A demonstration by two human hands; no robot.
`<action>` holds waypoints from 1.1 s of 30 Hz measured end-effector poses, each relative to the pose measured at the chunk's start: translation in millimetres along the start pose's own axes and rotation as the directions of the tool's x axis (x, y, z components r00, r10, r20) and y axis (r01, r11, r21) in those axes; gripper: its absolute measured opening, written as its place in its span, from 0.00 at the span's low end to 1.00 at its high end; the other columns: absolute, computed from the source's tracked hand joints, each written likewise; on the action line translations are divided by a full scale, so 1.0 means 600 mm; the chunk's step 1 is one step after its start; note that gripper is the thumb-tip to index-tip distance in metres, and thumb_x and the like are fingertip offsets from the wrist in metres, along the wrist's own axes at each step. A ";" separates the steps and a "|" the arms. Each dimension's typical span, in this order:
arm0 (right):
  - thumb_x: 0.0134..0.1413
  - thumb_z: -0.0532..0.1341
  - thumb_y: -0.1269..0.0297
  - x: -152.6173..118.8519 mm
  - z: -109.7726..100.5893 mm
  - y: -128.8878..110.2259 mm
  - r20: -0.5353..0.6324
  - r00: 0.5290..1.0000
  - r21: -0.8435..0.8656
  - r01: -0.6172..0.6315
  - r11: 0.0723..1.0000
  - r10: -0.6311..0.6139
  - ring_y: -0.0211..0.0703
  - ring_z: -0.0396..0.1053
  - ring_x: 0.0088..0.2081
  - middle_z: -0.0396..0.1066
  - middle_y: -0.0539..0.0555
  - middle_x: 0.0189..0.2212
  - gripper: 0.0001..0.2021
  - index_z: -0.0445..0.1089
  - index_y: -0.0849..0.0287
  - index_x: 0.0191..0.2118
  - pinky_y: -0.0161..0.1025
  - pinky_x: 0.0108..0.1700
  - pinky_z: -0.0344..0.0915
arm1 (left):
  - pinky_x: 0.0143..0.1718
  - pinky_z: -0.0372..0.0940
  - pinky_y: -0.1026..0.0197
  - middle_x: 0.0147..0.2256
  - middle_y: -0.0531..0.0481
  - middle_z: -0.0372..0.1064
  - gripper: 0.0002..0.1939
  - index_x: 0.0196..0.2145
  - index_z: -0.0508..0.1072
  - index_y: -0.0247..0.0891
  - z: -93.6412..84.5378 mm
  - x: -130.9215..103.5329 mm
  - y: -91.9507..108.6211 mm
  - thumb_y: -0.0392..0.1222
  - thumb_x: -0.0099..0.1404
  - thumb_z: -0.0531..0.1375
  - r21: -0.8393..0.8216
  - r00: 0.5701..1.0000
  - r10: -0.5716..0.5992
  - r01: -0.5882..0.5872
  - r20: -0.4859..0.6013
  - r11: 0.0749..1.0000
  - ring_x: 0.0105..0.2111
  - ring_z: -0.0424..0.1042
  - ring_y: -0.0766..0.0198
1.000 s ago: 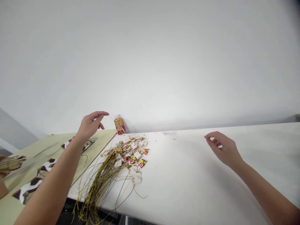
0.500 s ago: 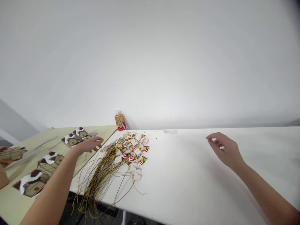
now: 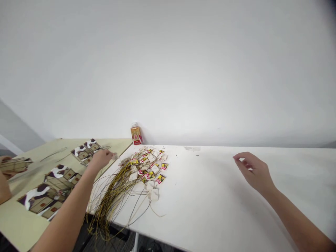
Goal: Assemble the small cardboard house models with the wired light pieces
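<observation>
My left hand (image 3: 101, 159) is over the seam of the two tables, its fingers closed on a small whitish piece (image 3: 114, 156) whose kind I cannot make out. Just right of it lies a heap of white square pieces (image 3: 151, 158) and tags printed yellow with red-and-white stripes (image 3: 160, 179). Long yellow-brown cords (image 3: 112, 196) trail from the heap over the front edge. Above the white table (image 3: 199, 203), my right hand (image 3: 254, 171) hovers with thumb and forefinger tips together and nothing visible between them.
Flat house-shaped pieces (image 3: 63, 175) with white snowy roofs lie on the pale yellow table (image 3: 15, 224). At far left another person's hand (image 3: 4, 185) holds a similar piece (image 3: 15, 165). A red-and-gold bottle (image 3: 136, 134) stands against the wall (image 3: 210, 70).
My left hand has closed its fingers, and a small whitish piece now shows at their tips. My right hand has barely moved. The view has shifted slightly.
</observation>
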State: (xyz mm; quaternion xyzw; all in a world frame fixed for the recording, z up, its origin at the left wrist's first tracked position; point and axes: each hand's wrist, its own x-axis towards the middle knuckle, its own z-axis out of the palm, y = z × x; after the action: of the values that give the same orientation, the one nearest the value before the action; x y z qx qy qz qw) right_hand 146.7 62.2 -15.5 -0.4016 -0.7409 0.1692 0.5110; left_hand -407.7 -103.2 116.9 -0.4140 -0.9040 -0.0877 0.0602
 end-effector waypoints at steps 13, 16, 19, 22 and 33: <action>0.57 0.56 0.55 0.002 0.004 -0.008 0.068 0.991 0.081 -0.117 0.990 0.112 0.37 0.64 0.26 0.70 0.52 0.34 0.09 0.70 0.54 0.35 0.35 0.28 0.65 | 0.42 0.64 0.63 0.36 0.46 0.74 0.10 0.41 0.73 0.38 0.003 -0.213 0.393 0.33 0.67 0.52 0.072 0.281 0.491 -0.809 -0.825 0.584 0.39 0.71 0.64; 0.55 0.59 0.51 0.008 0.007 -0.007 0.167 0.953 0.215 -0.284 0.934 0.251 0.35 0.60 0.24 0.67 0.51 0.29 0.13 0.70 0.55 0.37 0.35 0.25 0.62 | 0.41 0.65 0.62 0.42 0.47 0.73 0.06 0.37 0.72 0.40 0.074 -0.265 0.480 0.36 0.67 0.54 0.019 0.293 0.633 -0.899 -0.717 0.438 0.41 0.70 0.64; 0.53 0.60 0.50 0.016 -0.001 -0.021 0.373 0.894 0.376 -0.391 0.840 0.249 0.33 0.56 0.23 0.63 0.49 0.26 0.17 0.71 0.58 0.40 0.34 0.24 0.57 | 0.34 0.64 0.63 0.41 0.49 0.72 0.05 0.33 0.70 0.39 0.139 -0.303 0.529 0.36 0.67 0.55 0.037 0.233 0.740 -0.944 -0.631 0.329 0.37 0.70 0.65; 0.53 0.62 0.50 0.022 -0.012 -0.045 0.558 0.805 0.445 -0.495 0.746 0.202 0.32 0.53 0.23 0.59 0.48 0.23 0.18 0.73 0.60 0.41 0.34 0.24 0.53 | 0.31 0.61 0.63 0.38 0.50 0.72 0.05 0.31 0.69 0.38 0.186 -0.322 0.541 0.34 0.65 0.55 0.081 0.133 0.770 -0.969 -0.624 0.233 0.35 0.69 0.66; 0.48 0.66 0.53 0.034 -0.036 -0.050 0.674 0.689 0.492 -0.689 0.533 0.268 0.28 0.43 0.19 0.49 0.41 0.14 0.15 0.65 0.59 0.27 0.32 0.24 0.47 | 0.31 0.60 0.62 0.34 0.51 0.70 0.06 0.31 0.67 0.38 0.217 -0.339 0.526 0.30 0.63 0.54 -0.049 0.065 0.825 -0.998 -0.562 0.045 0.33 0.67 0.65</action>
State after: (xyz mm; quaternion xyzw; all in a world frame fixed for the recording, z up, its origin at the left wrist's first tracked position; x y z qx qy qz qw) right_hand 150.1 55.8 26.2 -0.3029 -0.5741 0.6843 0.3324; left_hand -40.8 -23.6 -12.7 -0.8761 -0.3267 -0.3020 0.1858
